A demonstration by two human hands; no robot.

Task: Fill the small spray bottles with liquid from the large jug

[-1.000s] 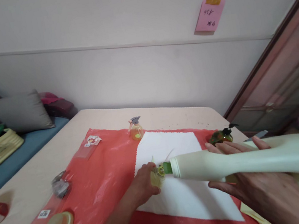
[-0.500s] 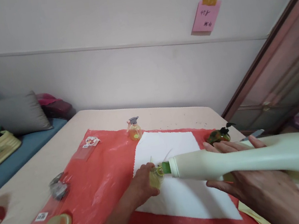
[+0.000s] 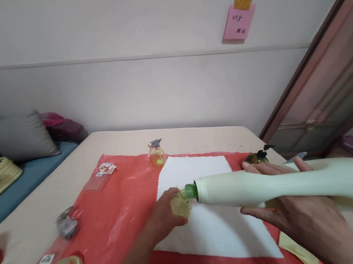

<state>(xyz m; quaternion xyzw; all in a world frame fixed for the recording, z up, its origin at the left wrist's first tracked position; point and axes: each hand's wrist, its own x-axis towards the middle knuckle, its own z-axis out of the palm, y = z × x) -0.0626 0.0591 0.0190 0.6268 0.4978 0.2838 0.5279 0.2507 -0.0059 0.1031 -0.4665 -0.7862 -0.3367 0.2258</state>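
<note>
Head | pale-green bottle [image 3: 301,182]: long axis crosswise, spout [image 3: 191,191] leftward | right hand [image 3: 300,215] wrapped around it; left hand [image 3: 166,215] gripping small bottle [image 3: 182,206]

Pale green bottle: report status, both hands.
Left hand grips small yellowish bottle. Right hand holds pale green bottle, tipped nearly level. Green spout at small bottle's mouth. Nothing else seen between.

I am seeing soft, rather dim light on the far wall [image 3: 156,92]. A grey shadow is lying across the white cloth [image 3: 212,237] under my bottle [image 3: 237,189], the red sheet [image 3: 118,210] is glinting on the left, and wide-angle distortion is stretching the right edge.
</note>
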